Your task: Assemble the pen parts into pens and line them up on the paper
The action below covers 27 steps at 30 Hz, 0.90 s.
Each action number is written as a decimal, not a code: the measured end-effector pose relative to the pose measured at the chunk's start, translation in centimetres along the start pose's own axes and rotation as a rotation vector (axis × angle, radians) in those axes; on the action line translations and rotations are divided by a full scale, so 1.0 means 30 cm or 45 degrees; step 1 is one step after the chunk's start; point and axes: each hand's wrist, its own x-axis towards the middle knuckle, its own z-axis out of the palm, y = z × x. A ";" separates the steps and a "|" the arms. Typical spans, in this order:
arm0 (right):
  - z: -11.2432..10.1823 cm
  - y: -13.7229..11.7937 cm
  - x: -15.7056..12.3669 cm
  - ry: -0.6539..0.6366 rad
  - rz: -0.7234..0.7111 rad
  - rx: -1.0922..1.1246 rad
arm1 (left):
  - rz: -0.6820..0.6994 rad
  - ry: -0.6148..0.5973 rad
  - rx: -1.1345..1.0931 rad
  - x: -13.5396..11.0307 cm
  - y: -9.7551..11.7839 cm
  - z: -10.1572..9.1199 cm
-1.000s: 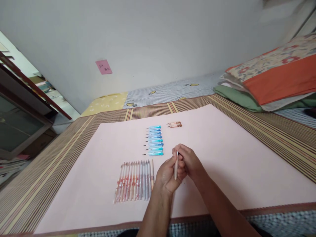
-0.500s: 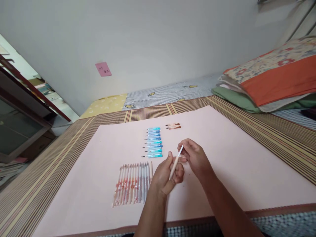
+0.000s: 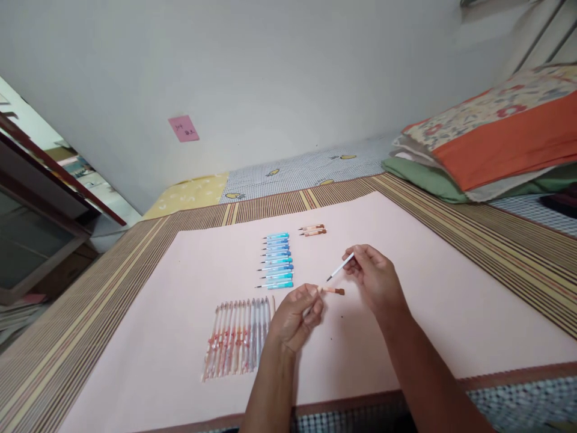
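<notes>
My left hand [image 3: 300,316] is closed, its thumb and fingertips pinching a short peach piece with a brown end [image 3: 334,291], which looks like a pen cap. Whether the peach barrel is still inside that fist is hidden. Closed in a pinch, my right hand [image 3: 372,275] holds a slim white pencil tip [image 3: 340,267] by its upper end. Its dark point slants down to the left, just above the peach piece. Left of my hands lie a column of blue caps with dark-pointed tips [image 3: 277,260] and a row of clear, patterned pen barrels [image 3: 237,337].
Two brown-ended pieces with dark points [image 3: 313,230] lie at the back of the pink sheet [image 3: 148,319]. Small dark specks dot the sheet by my hands. Around it is a striped mat [image 3: 58,337]. Folded bedding [image 3: 500,141] is piled at the right, against the wall.
The right hand has drawn the white tip away, up and to the right, and its dark point now shows. In the left hand a brown-ended piece now sticks out where the peach barrel was.
</notes>
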 end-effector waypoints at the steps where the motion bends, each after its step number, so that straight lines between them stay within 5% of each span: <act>1: -0.004 -0.004 0.003 0.013 -0.001 0.013 | 0.030 0.057 0.052 0.004 -0.001 -0.004; 5: -0.017 0.005 0.016 0.053 0.011 0.001 | 0.200 0.391 0.385 0.023 -0.004 -0.032; 9: -0.021 0.058 0.022 0.018 0.074 -0.173 | 0.199 0.407 0.500 0.032 -0.005 -0.071; 14: -0.027 0.107 0.025 0.026 0.016 -0.467 | 0.340 0.621 1.238 0.019 -0.010 -0.094; 27: -0.015 0.112 0.006 -0.150 -0.006 -0.581 | 0.414 0.510 1.565 -0.008 0.050 -0.118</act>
